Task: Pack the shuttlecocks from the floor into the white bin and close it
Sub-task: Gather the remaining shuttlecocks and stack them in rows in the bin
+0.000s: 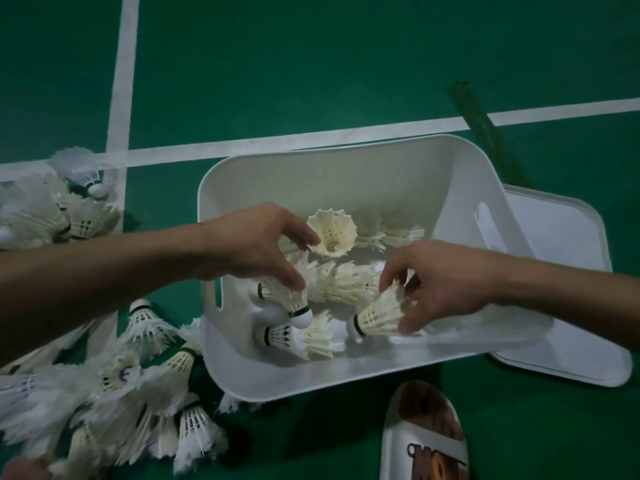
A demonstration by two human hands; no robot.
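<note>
On a green court floor (346,64) sits one open white bin (346,379), seen from above. About eight feather shuttlecocks (346,282) lie inside it; their skirts overlap, so the exact count is unsure. One stands cork down with its skirt open upward (331,233) near the far wall. The rest lie on their sides.

Two heaps of shuttlecocks lie on the floor to the left of the bin. The larger heap (114,393) is pressed against the bin's near left corner. The smaller heap (52,209) lies farther back, a little apart from the bin. Both are too tangled to count.

One white lid (571,323) lies flat on the floor at the bin's right end, partly hidden behind it. One dark green tube (481,129) lies behind the bin, across a white court line. Two white lines (123,81) cross at the upper left. One white and brown slipper (426,427) lies in front of the bin.

Both arms reach over the rim into the bin. The left hand (256,244) has its fingers spread apart, fingertips resting on the feathers of one lying shuttlecock (289,299). The right hand (440,282) is curled round the skirt of another shuttlecock (375,317), cork pointing left, just above the bin's bottom.
</note>
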